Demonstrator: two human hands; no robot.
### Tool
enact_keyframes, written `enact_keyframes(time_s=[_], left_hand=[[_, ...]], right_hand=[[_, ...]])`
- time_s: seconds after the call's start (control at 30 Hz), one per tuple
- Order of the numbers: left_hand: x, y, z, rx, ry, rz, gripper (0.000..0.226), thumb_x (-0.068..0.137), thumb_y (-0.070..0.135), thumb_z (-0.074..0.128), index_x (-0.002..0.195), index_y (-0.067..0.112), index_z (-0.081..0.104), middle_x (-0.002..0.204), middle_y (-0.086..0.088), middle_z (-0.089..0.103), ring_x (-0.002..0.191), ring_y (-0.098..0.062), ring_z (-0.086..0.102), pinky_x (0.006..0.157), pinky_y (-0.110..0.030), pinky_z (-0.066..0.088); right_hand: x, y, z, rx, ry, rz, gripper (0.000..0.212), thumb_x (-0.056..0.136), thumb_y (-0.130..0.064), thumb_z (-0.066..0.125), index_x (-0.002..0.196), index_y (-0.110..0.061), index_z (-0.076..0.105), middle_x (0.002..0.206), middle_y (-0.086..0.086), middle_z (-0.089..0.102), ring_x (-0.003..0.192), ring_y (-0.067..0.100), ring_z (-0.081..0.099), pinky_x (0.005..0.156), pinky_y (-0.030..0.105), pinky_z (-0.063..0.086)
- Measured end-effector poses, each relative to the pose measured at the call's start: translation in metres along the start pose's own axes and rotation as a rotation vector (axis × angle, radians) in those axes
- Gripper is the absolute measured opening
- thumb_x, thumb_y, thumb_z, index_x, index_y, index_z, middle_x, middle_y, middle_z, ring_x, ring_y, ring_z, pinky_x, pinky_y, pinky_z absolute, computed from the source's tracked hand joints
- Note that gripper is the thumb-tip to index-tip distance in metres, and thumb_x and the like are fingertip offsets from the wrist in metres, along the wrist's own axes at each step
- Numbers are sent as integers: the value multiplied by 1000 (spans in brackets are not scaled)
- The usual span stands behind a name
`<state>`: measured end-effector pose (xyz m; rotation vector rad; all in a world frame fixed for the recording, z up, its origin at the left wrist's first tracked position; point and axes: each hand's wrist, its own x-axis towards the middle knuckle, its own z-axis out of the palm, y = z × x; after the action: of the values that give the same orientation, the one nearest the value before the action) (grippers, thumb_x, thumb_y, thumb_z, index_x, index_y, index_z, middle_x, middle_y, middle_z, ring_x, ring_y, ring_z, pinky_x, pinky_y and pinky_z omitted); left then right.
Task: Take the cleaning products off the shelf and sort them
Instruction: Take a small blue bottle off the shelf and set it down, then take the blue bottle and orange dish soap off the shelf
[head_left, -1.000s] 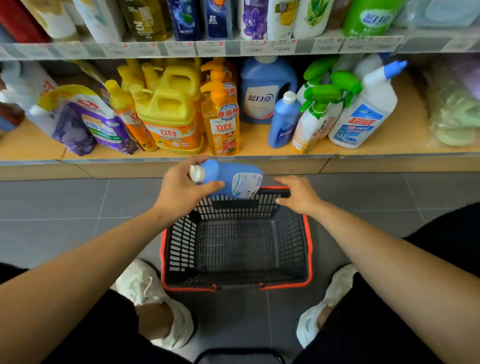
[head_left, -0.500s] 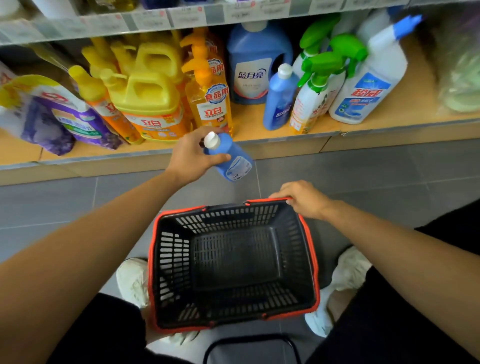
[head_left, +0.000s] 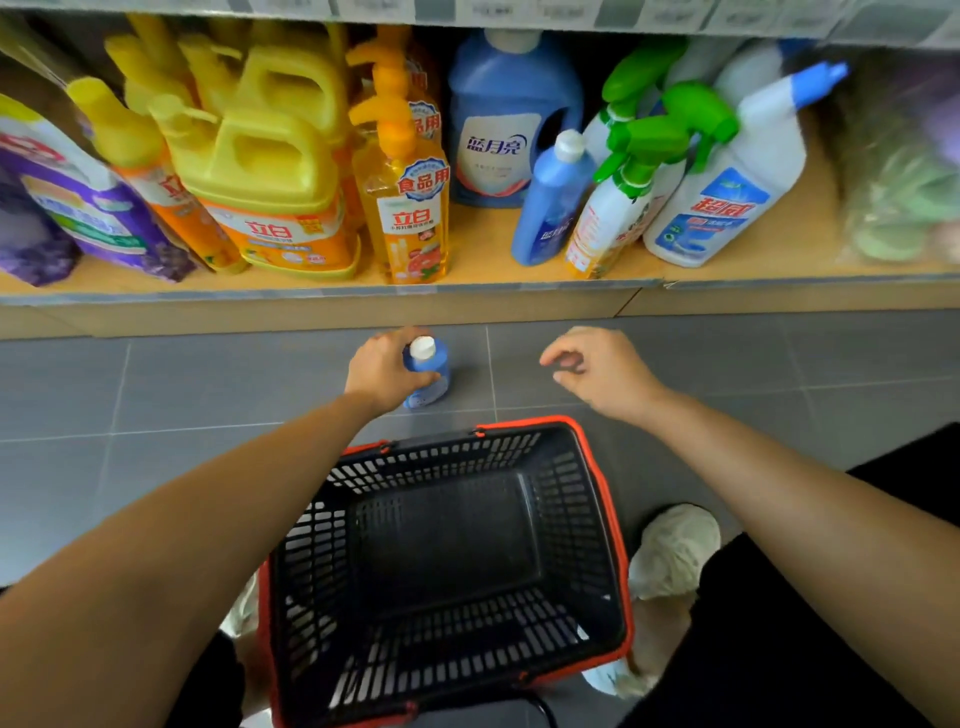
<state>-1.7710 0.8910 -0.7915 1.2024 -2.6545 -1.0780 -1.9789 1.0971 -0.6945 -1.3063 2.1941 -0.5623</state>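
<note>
Now your left hand (head_left: 387, 371) is wrapped around the small blue bottle (head_left: 428, 374), up near its white cap, and the bottle stands straight on the gray floor (head_left: 156, 395), just past the far edge of the basket (head_left: 597, 467). I think this bottle will be light and stiff, made of hard smooth plastic, so it could slip a bit. Hold it around the middle, under the cap, not by the cap alone. Your right hand (head_left: 592, 371) is beside your left one, a little apart, hanging over the floor with its fingers loosely curled and nothing in them. Far ahead of your left hand, on the wooden shelf (head_left: 493, 244), are purple bags (head_left: 88, 208) and then yellow jugs (head_left: 275, 171) and an orange pump bottle (head_left: 408, 197). The bags look soft and floppy, so I would scoop them from below. The jugs look heavy, and their handles look like the best place to grab. Ahead of your right hand are a big blue jug (head_left: 511, 119), another small blue bottle (head_left: 553, 200), green spray bottles (head_left: 631, 192) and a white bottle (head_left: 727, 192) with a blue tip. They all stand packed close, so one may tip when you pull the next. The floor is flat, smooth tile with lots of free room in front of the shelf. The basket, closer to you than both hands, has nothing in it.
</note>
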Motion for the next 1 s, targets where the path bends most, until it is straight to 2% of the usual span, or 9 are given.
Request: enact_keyframes(time_s=[0.17, 0.27, 0.37, 0.5, 0.63, 0.73, 0.83, 0.9, 1.0], left_hand=[[-2, 5, -1, -66, 55, -3, 44, 86, 43, 76, 126, 31, 65, 130, 6, 63, 114, -21, 60, 89, -39, 51], [-7, 8, -4, -103, 118, -16, 34, 87, 41, 74, 120, 34, 68, 127, 9, 66, 114, -18, 60, 86, -35, 49], [-16, 8, -8, -212, 175, -48, 26, 88, 40, 74, 113, 34, 71, 116, 9, 70, 108, -16, 63, 88, -38, 53], [-16, 23, -20, -320, 233, -44, 30, 87, 33, 76, 116, 27, 73, 106, 9, 74, 98, -12, 67, 92, -41, 56], [-6, 57, -42, -479, 321, 54, 26, 86, 23, 74, 112, 23, 73, 92, 9, 74, 88, -10, 69, 86, -42, 59], [4, 78, -62, -359, 572, 194, 31, 83, 25, 75, 113, 19, 68, 104, 1, 63, 93, -16, 63, 78, -39, 57], [17, 88, -84, -174, 770, 250, 53, 81, 30, 73, 130, 21, 58, 127, -11, 51, 119, -26, 51, 93, -31, 47], [25, 87, -93, -86, 736, 257, 67, 81, 31, 72, 144, 28, 49, 145, -13, 42, 133, -30, 42, 104, -32, 40], [28, 80, -90, -40, 673, 269, 67, 85, 29, 72, 148, 26, 49, 152, -11, 44, 138, -33, 40, 110, -42, 40]], right_hand=[[53, -31, -51, 43, 328, -24, 42, 82, -5, 74, 122, -12, 67, 118, 7, 62, 84, 24, 67, 84, 40, 56], [91, -53, -80, -17, 469, -22, 53, 81, -3, 72, 132, -9, 59, 127, 12, 59, 102, 30, 65, 92, 31, 48], [120, -71, -92, -231, 412, 10, 54, 84, -3, 69, 136, -7, 54, 131, 17, 55, 120, 36, 54, 97, 37, 41], [139, -84, -94, -460, 354, 104, 52, 85, 0, 68, 133, -8, 50, 134, 21, 45, 116, 44, 55, 91, 43, 46], [146, -84, -101, -489, 307, 171, 47, 87, -8, 73, 130, -6, 54, 136, 22, 44, 116, 45, 55, 93, 42, 45], [145, -84, -105, -402, 332, 106, 39, 82, -14, 79, 116, -9, 60, 126, 20, 51, 106, 40, 57, 86, 38, 43], [139, -83, -102, -360, 316, 22, 33, 79, -13, 79, 105, -9, 59, 110, 17, 62, 98, 37, 58, 80, 40, 43], [135, -82, -100, -338, 308, -13, 30, 80, -13, 77, 106, -8, 61, 105, 17, 68, 99, 38, 60, 81, 42, 46], [134, -84, -99, -371, 305, -37, 27, 83, -14, 73, 109, -7, 69, 108, 20, 71, 106, 41, 61, 87, 46, 48]])
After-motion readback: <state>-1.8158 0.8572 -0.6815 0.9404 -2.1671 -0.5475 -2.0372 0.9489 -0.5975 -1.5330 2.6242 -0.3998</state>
